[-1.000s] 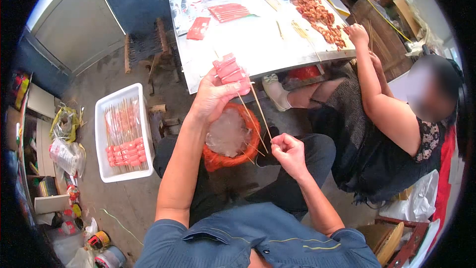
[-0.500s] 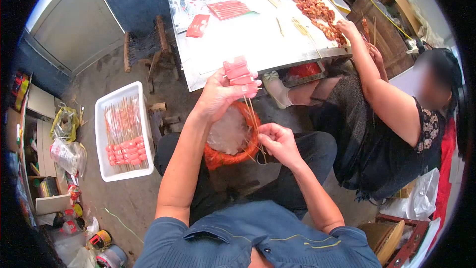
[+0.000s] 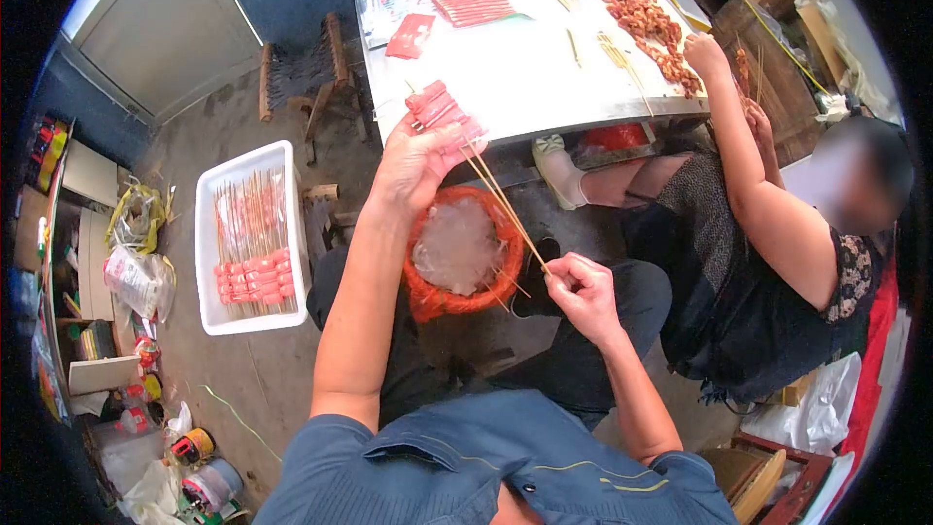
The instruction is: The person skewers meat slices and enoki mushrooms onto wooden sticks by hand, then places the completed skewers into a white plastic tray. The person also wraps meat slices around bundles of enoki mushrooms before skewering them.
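In the head view, our left hand (image 3: 413, 167) grips folded pink strips (image 3: 435, 105) before the near-left corner of the flat white bench (image 3: 530, 83); our right hand (image 3: 585, 297) pinches the lower ends of thin pale wooden skewers (image 3: 506, 205).

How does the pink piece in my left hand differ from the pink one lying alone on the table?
The held piece is bunched in folds; the table piece lies flat. The held piece has skewers in it; the table piece shows none. The left hand grips the held piece, while no hand touches the table piece. Both are pink.
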`<state>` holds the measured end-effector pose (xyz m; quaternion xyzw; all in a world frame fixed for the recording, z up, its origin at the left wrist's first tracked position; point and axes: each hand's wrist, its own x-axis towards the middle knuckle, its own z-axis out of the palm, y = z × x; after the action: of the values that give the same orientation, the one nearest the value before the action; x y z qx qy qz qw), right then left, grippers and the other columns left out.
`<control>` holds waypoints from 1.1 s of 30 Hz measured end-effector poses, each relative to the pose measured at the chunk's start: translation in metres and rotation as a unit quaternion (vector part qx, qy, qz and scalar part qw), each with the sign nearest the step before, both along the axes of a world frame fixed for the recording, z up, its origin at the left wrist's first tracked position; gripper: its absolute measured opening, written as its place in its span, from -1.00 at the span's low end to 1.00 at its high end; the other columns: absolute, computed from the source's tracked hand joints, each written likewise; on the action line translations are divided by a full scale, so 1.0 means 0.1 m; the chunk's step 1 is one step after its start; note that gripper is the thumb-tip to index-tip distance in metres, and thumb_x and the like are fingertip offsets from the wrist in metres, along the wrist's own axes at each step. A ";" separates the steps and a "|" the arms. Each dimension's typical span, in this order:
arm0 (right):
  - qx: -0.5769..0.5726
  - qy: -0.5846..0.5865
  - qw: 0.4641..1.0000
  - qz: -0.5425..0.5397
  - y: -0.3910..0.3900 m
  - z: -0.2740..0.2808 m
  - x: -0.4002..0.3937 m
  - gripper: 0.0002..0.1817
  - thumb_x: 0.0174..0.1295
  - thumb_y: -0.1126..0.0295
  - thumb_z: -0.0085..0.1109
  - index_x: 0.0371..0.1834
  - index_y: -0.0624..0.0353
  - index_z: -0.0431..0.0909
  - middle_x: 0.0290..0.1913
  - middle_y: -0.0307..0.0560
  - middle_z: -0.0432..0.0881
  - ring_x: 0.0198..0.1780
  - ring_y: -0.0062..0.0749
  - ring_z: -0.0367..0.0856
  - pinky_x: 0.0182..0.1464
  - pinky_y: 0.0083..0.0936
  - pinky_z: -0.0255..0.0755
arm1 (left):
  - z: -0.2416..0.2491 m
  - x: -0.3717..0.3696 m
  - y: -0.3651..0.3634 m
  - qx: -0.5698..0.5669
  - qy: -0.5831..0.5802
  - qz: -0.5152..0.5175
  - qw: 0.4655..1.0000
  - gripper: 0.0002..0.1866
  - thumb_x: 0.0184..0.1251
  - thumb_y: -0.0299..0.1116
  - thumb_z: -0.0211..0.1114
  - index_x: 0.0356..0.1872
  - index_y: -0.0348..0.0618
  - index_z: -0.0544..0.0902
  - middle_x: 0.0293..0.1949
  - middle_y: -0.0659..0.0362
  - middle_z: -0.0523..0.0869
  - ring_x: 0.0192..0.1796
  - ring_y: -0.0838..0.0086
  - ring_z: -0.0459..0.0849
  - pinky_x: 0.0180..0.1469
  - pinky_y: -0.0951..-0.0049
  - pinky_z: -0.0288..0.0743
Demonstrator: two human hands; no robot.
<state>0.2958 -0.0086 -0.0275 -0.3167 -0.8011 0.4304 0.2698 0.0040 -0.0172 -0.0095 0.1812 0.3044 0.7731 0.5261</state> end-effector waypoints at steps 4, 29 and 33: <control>0.000 -0.001 1.000 -0.012 0.00 -0.01 0.03 -0.91 0.08 0.63 0.24 -0.33 0.31 0.63 -0.54 -0.29 0.46 -0.56 -0.73 0.32 -0.50 -0.67 0.19 | 0.02 -0.01 0.02 -0.002 0.009 -0.011 1.000 -0.40 0.25 -0.65 0.28 0.32 -0.19 0.33 0.04 -0.04 0.63 0.14 -0.01 0.65 0.18 0.04 0.61; -0.099 0.010 0.995 -0.011 0.01 -0.15 0.10 -0.94 0.13 0.60 0.23 -0.33 0.31 0.64 -0.50 -0.39 0.48 -0.53 -0.81 0.30 -0.48 -0.72 0.16 | 0.05 0.05 0.00 0.041 0.011 0.003 0.999 -0.44 0.23 -0.64 0.30 0.27 -0.19 0.40 0.04 -0.01 0.66 0.14 0.03 0.66 0.16 0.07 0.61; -0.115 0.000 0.993 -0.013 0.02 -0.19 0.12 -0.93 0.13 0.58 0.24 -0.31 0.30 0.65 -0.48 -0.35 0.53 -0.53 -0.80 0.36 -0.48 -0.72 0.24 | 0.06 0.05 0.02 0.028 0.061 0.009 0.998 -0.49 0.22 -0.64 0.32 0.22 -0.24 0.44 0.00 -0.01 0.69 0.08 0.05 0.70 0.11 0.15 0.65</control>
<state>0.3081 -0.0069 -0.0461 -0.3560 -0.7422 0.5158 0.2376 0.0094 -0.0156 -0.0038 0.2399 0.3162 0.7736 0.4940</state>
